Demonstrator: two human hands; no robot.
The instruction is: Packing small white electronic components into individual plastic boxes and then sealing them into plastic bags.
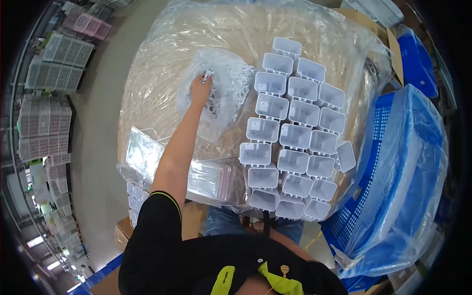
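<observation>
My left hand (199, 90) reaches into an opened clear plastic bag (189, 73), its fingers closed on a few small white plastic parts (207, 76). More small parts of that kind (241, 83) spill in a heap toward the bag's right side. To the right stand several rows of white square plastic cups (270, 82), mouths up, with small prongs along their edges. One cup (346, 156) at the right side leans askew. My right hand (256, 227) is low at my lap by the table's near edge, mostly hidden, so its fingers do not show.
Clear film covers the brown table (157, 83). Flat clear plastic bags (206, 179) lie stacked at the near left. A blue crate (378, 128) lined with plastic film stands close on the right, another blue crate (418, 61) beyond. Stacked crates (46, 120) line the far-left aisle.
</observation>
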